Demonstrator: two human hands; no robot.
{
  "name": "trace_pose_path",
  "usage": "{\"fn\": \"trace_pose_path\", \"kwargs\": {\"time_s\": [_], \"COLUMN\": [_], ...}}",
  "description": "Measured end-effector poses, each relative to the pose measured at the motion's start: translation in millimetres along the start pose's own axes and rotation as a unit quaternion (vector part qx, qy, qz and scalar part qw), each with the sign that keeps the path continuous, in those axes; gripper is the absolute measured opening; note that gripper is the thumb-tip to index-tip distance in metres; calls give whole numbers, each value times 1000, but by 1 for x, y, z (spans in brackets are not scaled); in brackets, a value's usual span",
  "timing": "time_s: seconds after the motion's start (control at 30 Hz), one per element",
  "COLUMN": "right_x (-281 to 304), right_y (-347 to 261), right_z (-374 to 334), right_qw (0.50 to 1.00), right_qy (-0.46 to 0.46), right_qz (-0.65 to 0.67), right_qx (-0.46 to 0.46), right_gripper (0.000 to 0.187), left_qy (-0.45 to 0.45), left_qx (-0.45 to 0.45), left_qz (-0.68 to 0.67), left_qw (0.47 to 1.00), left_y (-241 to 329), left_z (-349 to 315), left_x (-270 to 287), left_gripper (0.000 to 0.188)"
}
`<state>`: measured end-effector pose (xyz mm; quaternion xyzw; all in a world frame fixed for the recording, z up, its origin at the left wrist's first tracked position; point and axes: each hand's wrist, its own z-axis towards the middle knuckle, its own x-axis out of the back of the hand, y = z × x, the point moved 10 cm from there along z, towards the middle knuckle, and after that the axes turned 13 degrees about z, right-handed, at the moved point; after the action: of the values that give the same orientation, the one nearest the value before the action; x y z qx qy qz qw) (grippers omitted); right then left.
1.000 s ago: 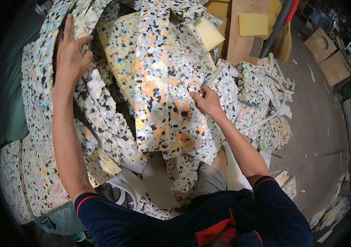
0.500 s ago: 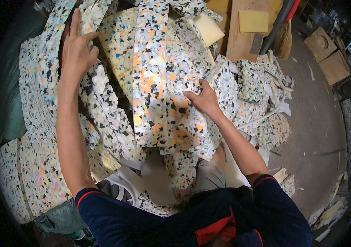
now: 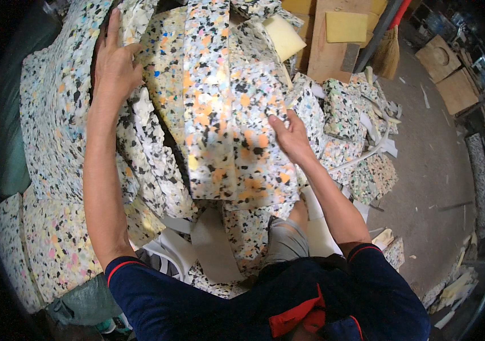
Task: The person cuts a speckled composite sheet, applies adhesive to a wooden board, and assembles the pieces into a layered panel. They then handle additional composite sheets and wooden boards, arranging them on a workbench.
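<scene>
The orange-flecked foam panel [image 3: 259, 150] lies between the hands, its right edge grasped by the right hand [image 3: 292, 138], thumb on the face. The left hand [image 3: 116, 71], fingers extended rather than clenched, reaches between a pale speckled foam sheet [image 3: 55, 113] and a rough-edged foam slab [image 3: 154, 145]; whether its hidden fingers grip anything, I cannot tell. Foam offcuts [image 3: 345, 111] heap up at right beside a grey floor [image 3: 424, 193], with a straw broom [image 3: 389, 54] and a wooden board [image 3: 330, 57] farther off. The panel's long axis runs away from the person, its lower edge facing their legs.
</scene>
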<state>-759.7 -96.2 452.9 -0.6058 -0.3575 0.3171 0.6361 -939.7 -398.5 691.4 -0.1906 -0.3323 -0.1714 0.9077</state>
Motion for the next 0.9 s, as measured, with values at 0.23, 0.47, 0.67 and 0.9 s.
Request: {"fn": "trace_pose_path", "kwargs": {"time_s": [0.23,0.47,0.67,0.9], "right_x": [86,162,244,353], "right_y": [-62,-118,-93,-53], "right_z": [-33,-86,-113,-184], "right_qw": [976,950,964,912], "right_qy": [140,191,234,271], "right_qz": [-138,-197,-6,247], "right_qx": [96,151,129,184], "right_gripper": [45,43,42,44], "left_qy": [7,55,37,54], "left_qx": [-5,-22,-9,-28], "left_qz": [-11,-73,-30,16], "left_qw": [1000,996,999,998], "left_y": [22,47,57,73], "left_z": [-11,-21,-21,-21], "left_x": [-30,-44,-42,-48], "left_gripper": [24,28,47,60]}}
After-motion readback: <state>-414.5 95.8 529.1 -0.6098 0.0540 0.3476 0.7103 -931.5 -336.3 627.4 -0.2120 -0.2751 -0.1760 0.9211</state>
